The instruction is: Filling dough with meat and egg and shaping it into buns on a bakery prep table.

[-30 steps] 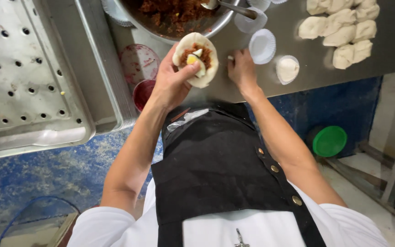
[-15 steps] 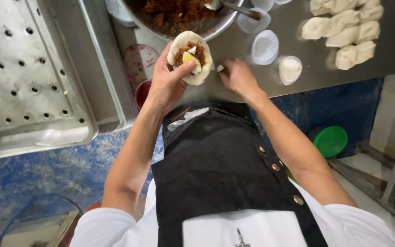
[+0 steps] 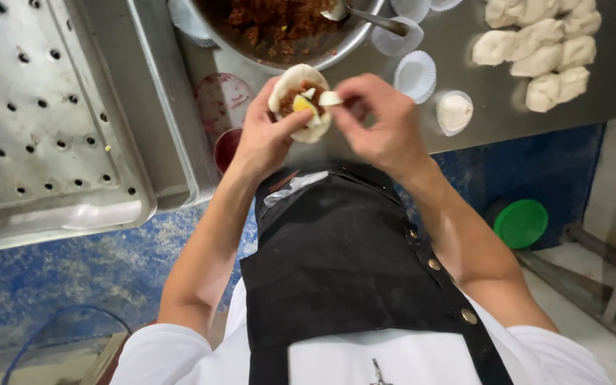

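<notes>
My left hand (image 3: 262,135) cups a round of white dough (image 3: 290,78) filled with brown minced filling and a yellow egg piece (image 3: 302,105). My right hand (image 3: 379,121) pinches a small white egg piece (image 3: 329,98) at the dough's right rim. Both hands hover over the near edge of the steel counter (image 3: 479,114). Just beyond them stands a large metal bowl (image 3: 336,46) of red-brown filling with a spoon (image 3: 365,18) resting in it.
A perforated steel tray (image 3: 44,121) lies at left. White paper cups (image 3: 415,75) and one holding a dough ball (image 3: 455,112) sit right of the bowl. Several dough lumps (image 3: 536,46) lie far right. A red-rimmed lid (image 3: 224,96) and a green bowl (image 3: 521,222) are nearby.
My right hand left the counter and came up to the dough with a white egg piece. The left hand kept holding the filled dough, and the view moved closer.
</notes>
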